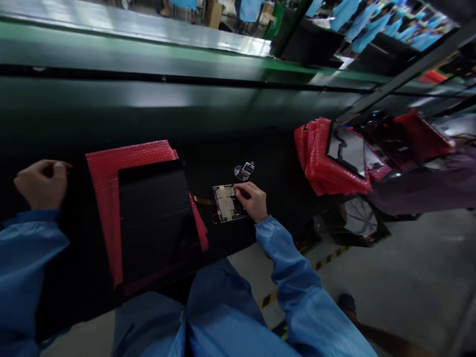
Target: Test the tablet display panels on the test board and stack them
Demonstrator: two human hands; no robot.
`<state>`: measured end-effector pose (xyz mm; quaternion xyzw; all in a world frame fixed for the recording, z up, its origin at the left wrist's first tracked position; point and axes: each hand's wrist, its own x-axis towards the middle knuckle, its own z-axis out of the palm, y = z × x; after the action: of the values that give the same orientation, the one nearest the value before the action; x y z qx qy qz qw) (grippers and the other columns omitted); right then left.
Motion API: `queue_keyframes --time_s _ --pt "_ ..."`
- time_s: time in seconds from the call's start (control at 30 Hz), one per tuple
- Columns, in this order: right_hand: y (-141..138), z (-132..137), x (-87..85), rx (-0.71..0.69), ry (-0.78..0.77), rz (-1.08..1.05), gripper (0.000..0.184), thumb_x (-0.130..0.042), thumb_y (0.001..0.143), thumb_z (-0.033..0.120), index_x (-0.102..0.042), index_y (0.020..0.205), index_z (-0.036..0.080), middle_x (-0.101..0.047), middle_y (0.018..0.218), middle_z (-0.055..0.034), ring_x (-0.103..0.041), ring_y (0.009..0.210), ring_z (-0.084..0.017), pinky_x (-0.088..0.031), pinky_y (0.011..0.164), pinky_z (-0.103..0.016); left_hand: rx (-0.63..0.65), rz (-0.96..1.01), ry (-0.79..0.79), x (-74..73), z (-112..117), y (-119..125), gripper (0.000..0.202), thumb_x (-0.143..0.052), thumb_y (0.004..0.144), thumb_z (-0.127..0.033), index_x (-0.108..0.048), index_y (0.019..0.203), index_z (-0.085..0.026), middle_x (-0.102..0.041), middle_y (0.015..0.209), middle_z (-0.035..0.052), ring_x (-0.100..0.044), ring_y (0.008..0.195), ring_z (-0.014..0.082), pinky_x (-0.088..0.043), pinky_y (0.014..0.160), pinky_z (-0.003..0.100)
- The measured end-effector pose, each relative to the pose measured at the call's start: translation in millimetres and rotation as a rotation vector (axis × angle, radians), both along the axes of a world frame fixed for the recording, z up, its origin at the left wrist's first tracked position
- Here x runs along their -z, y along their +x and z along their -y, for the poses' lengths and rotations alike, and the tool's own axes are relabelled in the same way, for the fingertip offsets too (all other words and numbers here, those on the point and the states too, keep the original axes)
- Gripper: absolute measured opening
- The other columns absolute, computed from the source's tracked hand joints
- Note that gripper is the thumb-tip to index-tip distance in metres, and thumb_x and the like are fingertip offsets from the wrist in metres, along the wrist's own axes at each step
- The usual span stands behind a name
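Observation:
My right hand [255, 201] has its fingertips pinched together at the upper right of a small circuit board [225, 202] with pale tape-like patches. Whatever sits between those fingertips is too small to make out. A copper-brown flat cable [203, 200] runs left from the board toward a large dark flat panel [156, 220], which lies on red bubble-wrap bags [130, 156]. Off to the left, my left hand [42, 184] is raised with curled fingers; what they hold, if anything, is hidden. Just above the board lies a small shiny round object with a little device [244, 171].
A stack of red bubble-wrap bags [316, 158] with a flat screen-like panel [347, 148] on top stands at the right. Along the back runs a green metal ledge [148, 94]. Beside the right end, a person's purple sleeve [427, 183] shows. People in blue work beyond.

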<state>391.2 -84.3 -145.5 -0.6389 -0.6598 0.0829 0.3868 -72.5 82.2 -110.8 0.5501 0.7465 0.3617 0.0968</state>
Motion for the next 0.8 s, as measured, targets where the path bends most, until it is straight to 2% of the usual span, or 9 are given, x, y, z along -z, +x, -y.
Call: queue_keyframes --time_s 0.13,0.27,0.43,0.63,0.7,0.8 --pt "1 -1 3.9 0.004 -0.018 0.009 0.021 -0.055 0.094 0.03 -0.072 0.096 0.018 -0.069 0.093 -0.0053 -0.065 0.081 -0.016 -0.054 0.075 -0.027 -0.062 0.036 0.031 16.6 -5 -9 0.023 -0.057 0.07 0.002 -0.073 0.077 -0.013 -0.051 0.054 -0.008 -0.052 0.057 0.0076 -0.036 0.053 0.014" --pt "1 -2 5.3 0.021 -0.04 0.026 0.022 -0.053 0.095 0.032 -0.072 0.096 0.019 -0.069 0.094 -0.0056 -0.066 0.084 -0.017 -0.054 0.079 -0.028 -0.037 0.01 0.003 22.5 -7 -16 0.022 -0.059 0.07 0.0 -0.073 0.076 -0.015 -0.053 0.055 -0.0077 -0.053 0.06 0.0083 -0.036 0.055 0.014" --pt "1 -2 5.5 0.034 -0.056 0.034 0.022 -0.053 0.094 0.03 -0.072 0.096 0.019 -0.069 0.095 -0.006 -0.066 0.084 -0.017 -0.054 0.079 -0.028 -0.002 0.002 -0.012 20.3 -3 -14 0.016 -0.061 0.073 -0.008 -0.073 0.079 -0.017 -0.053 0.058 -0.0064 -0.051 0.061 0.0104 -0.034 0.057 0.018" --pt "1 -4 5.1 0.043 -0.062 0.033 0.022 -0.054 0.093 0.03 -0.073 0.096 0.019 -0.069 0.094 -0.0062 -0.066 0.083 -0.017 -0.054 0.078 -0.028 0.035 0.046 -0.078 5.4 7 -6 0.013 -0.058 0.08 -0.019 -0.071 0.081 -0.017 -0.053 0.062 -0.0057 -0.052 0.065 0.0116 -0.034 0.063 0.02" --pt "1 -5 5.6 0.048 -0.066 0.04 0.023 -0.053 0.093 0.029 -0.073 0.095 0.019 -0.069 0.094 -0.0062 -0.066 0.083 -0.017 -0.053 0.078 -0.028 0.048 0.056 -0.072 6.5 6 -6 0.013 -0.057 0.078 -0.02 -0.07 0.078 -0.018 -0.053 0.061 -0.0057 -0.053 0.065 0.0125 -0.034 0.063 0.02" --pt "1 -5 6.3 0.051 -0.074 0.053 0.022 -0.053 0.093 0.028 -0.073 0.096 0.018 -0.07 0.091 -0.0058 -0.066 0.081 -0.017 -0.053 0.078 -0.028 0.002 0.04 -0.054 17.4 2 -12 0.011 -0.057 0.071 -0.023 -0.068 0.072 -0.021 -0.054 0.058 -0.0057 -0.053 0.064 0.0145 -0.034 0.06 0.022"
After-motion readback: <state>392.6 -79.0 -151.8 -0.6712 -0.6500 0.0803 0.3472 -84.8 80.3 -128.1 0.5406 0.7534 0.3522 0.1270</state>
